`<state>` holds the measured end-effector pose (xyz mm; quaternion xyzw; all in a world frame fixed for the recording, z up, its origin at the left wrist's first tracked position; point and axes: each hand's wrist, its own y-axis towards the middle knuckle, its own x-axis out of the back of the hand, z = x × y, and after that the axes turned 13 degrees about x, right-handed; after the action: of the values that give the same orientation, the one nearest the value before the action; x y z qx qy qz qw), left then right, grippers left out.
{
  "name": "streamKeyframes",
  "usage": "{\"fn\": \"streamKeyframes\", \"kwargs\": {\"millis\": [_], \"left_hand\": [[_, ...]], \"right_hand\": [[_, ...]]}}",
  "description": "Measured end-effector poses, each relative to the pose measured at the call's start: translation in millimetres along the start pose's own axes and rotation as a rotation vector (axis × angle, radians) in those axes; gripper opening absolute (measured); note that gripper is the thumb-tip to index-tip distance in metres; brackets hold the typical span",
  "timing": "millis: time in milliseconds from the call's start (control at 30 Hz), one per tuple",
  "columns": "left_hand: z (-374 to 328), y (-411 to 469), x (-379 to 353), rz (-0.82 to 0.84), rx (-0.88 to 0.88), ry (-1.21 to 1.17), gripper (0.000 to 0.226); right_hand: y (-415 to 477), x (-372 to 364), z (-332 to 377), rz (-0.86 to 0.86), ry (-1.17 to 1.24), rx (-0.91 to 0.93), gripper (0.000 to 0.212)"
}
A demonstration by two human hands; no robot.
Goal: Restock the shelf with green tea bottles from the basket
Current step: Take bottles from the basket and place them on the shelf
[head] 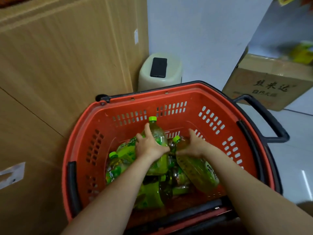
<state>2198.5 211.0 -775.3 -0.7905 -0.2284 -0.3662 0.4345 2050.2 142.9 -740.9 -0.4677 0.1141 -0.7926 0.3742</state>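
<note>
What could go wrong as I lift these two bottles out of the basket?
1. The left hand and right hand each grip one large green tea bottle near its upper part; a heavy bottle could slip.
2. Other bottles lie loosely piled beneath, so lifting may make them roll.
3. The phone sits on the stool just behind the red basket; a swinging bottle could knock it.

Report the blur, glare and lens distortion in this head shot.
Head view: wide-angle bending curves the red basket rim and the wall edges; the upper right corner is smeared, with the yellow items above the cardboard box out of focus; a glare streak shows on the floor at right; both hands, left hand and right hand, and the bottles are fairly sharp under soft, even light.
</note>
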Motion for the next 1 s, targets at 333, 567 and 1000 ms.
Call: {"fn": "streamKeyframes", "kwargs": {"millis": [333, 567, 1000], "left_hand": [[23, -40, 42, -0.031, 0.103, -0.213, 0.116], [30, -123, 144, -0.211, -0.154, -0.364, 0.115], [165, -347, 351, -0.890, -0.540, -0.687, 0.114]], "right_hand": [[-26, -5, 6, -0.054, -0.236, 0.013, 0.099], [-90, 29, 81, -0.292, -0.107, 0.269, 0.103], [-287, 54, 280, -0.663, 0.315, 1.066, 0.079]]}}
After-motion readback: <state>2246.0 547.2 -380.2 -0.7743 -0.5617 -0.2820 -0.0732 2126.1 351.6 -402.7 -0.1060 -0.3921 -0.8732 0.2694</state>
